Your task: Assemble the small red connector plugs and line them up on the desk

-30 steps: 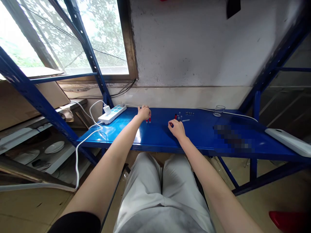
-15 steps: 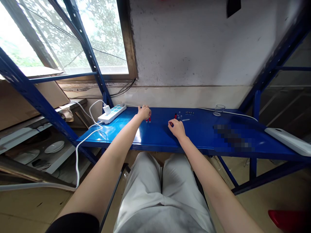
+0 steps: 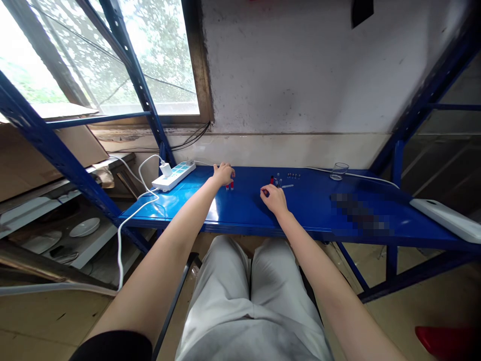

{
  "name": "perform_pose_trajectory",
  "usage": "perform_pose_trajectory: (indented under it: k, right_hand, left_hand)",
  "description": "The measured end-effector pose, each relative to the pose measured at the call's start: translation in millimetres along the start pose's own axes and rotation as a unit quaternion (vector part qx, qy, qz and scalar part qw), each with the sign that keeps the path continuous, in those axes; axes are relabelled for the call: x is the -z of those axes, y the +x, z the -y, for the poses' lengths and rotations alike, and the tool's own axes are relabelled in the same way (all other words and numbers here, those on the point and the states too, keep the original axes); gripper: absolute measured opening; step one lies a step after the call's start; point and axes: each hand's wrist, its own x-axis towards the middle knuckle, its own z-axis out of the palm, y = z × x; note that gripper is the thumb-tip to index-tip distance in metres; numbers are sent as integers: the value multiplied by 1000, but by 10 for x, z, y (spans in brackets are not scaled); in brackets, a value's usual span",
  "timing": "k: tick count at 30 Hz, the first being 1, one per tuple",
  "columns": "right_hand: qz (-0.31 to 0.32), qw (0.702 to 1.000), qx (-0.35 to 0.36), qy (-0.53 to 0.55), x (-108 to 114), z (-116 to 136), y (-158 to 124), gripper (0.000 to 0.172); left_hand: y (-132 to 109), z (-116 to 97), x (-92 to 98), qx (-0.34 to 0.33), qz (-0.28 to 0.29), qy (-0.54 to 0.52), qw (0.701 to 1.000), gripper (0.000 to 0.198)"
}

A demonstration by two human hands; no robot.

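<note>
Left hand [image 3: 223, 174], bent at red tubes [image 3: 232, 185] on our desk [image 3: 244, 210]; right hand [image 3: 275, 199], curled; any grasp, we cannot tell.

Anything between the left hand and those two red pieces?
Nothing visible. The red pieces show right by the fingers of the left hand; contact is unclear. The power strip sits off to the left, the right hand off to the right.

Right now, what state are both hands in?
Left hand: curled at small red cylinders; grip can't be told.
Right hand: curled; whether it holds anything can't be told.
</note>
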Motion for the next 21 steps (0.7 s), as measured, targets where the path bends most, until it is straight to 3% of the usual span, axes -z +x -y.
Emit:
perform_pose_trajectory:
  k: [4,7,10,12,14,16,19,21]
  right_hand:
    - [-42,998,6,44,39,28,-22,20]
    - [-138,986,-33,92,94,10,-28,21]
    - [-262,946,-135,135,165,-123,12,25]
    - [-302,921,-204,136,217,-276,63,30]
    - [-262,926,-251,103,266,-453,117,32]
    - [-146,950,-274,34,300,-620,160,33]
    - [37,969,-230,-86,309,-807,195,38]
    - [117,964,-193,-141,295,-889,207,39]
  left_hand:
    - [-47,-105,46,-43,-112,-21,993,23]
    - [-113,-285,69,-115,-199,-30,973,29]
    - [-202,-521,34,-206,-208,-25,956,34]
    - [-268,-675,-34,-250,-196,-23,948,34]
    - [-331,-803,-132,-270,-178,-31,946,34]
    - [-383,-898,-245,-275,-160,-48,947,35]
    - [-430,-980,-401,-254,-148,-89,952,34]
    - [-438,-1010,-479,-230,-141,-119,955,33]
